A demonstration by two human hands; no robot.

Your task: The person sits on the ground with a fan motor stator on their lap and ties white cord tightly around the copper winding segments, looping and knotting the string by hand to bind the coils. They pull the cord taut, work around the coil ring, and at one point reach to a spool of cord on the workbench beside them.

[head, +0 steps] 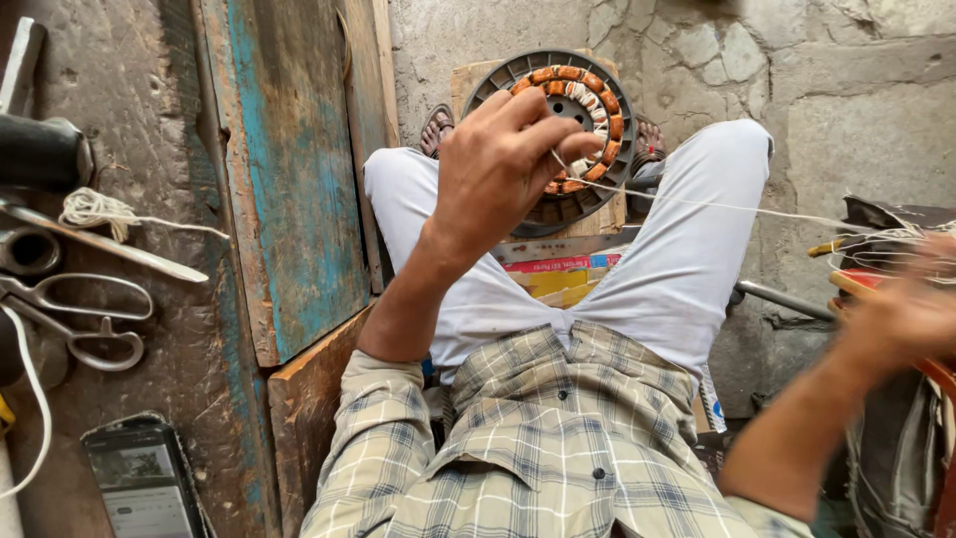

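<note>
A round dark motor stator (568, 130) with orange copper coils and white binding lies on a wooden board between my feet. My left hand (498, 164) hovers over it, fingers pinched on a white thread (717, 206) that runs taut to the right. My right hand (901, 314) is blurred at the right edge, held out near a cluttered bag; the thread leads toward it, but I cannot tell if it grips the thread.
A dark workbench on the left carries scissors (75, 319), a bundle of white string (95, 209), a metal blade, dark cylinders and a phone (139, 478). A worn blue-painted plank (294, 169) leans beside my left leg. Stone floor lies beyond.
</note>
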